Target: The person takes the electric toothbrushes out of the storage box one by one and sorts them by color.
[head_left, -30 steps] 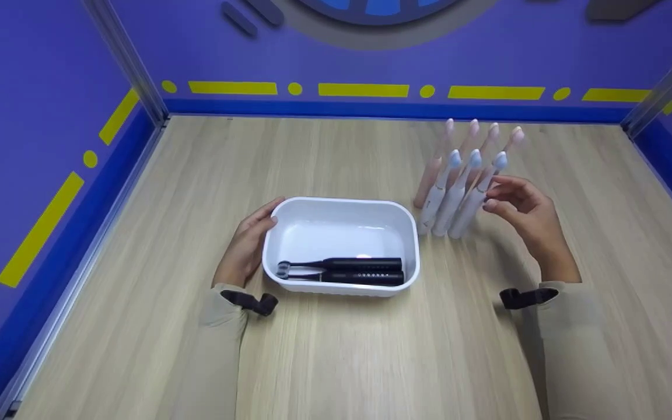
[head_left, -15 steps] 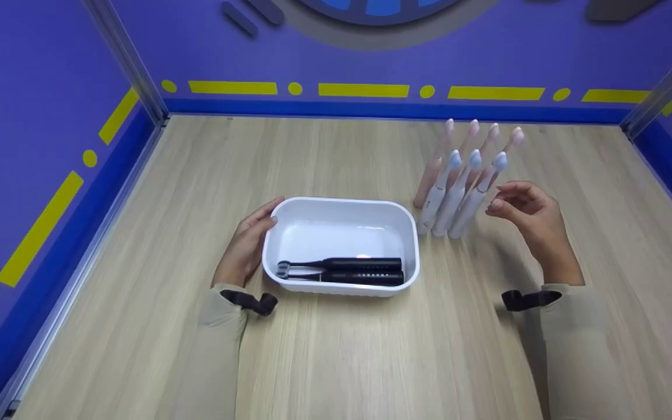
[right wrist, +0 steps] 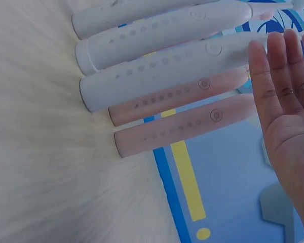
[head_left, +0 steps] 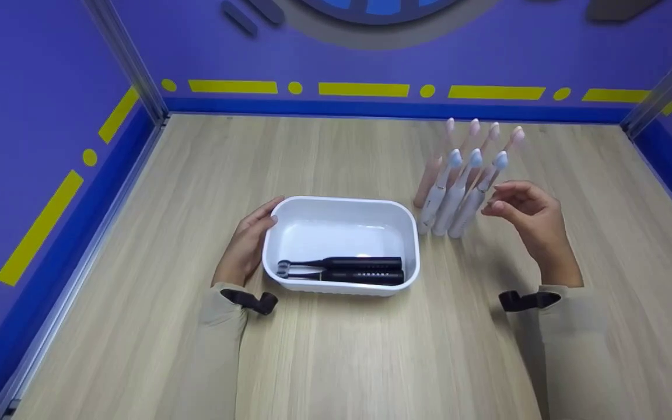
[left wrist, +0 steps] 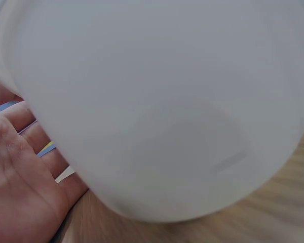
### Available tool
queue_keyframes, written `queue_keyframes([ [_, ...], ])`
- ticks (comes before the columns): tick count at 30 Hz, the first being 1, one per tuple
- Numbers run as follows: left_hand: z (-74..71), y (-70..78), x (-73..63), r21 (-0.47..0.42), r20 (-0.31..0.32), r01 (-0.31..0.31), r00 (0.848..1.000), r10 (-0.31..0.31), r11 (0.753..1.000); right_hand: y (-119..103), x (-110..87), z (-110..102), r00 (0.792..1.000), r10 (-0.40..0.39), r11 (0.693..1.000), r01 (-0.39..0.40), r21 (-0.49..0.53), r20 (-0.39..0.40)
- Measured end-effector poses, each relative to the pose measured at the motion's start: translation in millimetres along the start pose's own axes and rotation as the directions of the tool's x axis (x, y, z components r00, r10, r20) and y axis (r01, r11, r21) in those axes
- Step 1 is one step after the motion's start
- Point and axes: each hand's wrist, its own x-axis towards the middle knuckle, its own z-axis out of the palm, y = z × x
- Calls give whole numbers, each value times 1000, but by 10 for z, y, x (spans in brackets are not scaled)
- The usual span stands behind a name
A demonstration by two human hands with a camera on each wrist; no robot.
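My left hand [head_left: 247, 239] holds the left end of a white plastic bin [head_left: 342, 290], thumb at the rim and fingers along the outside wall. Close up in the left wrist view, the bin's wall [left wrist: 157, 101] hides the fingertips. Inside the bin lie two black electric toothbrushes [head_left: 363, 270], side by side along the near wall. My right hand [head_left: 537, 224] is beside the rightmost of three upright white electric toothbrushes [head_left: 469, 211], thumb and fingers apart. The right wrist view shows the right hand's fingers [right wrist: 286, 66] nearly straight, overlapping a white toothbrush's neck.
Behind the white row stand several pink electric toothbrushes [head_left: 429, 182], their heads showing above. The upright group stands close to the bin's right end. Purple-blue panels [head_left: 365, 70] border the wooden table [head_left: 371, 361] at the back and sides.
My right hand has drawn slightly right, away from the rightmost white toothbrush, then shifted a little left again. My left hand, the bin and the toothbrushes look unmoved.
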Motion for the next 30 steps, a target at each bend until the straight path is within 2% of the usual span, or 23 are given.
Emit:
queue_keyframes([
  [11,7,0,11,-11,-14,14,1000,-14,1000,-61,-6,97,988,21,997,-8,-83,152],
  [16,1,-3,14,-10,-17,12,1000,-12,1000,-74,12,148,975,72,989,-42,-143,211],
  [24,0,-11,17,-25,-10,-2,1000,1,1000,-67,20,252,961,159,968,-106,-227,228],
  [30,-7,-15,11,-37,5,-12,1000,12,999,-69,30,322,952,207,926,-116,-360,224],
])
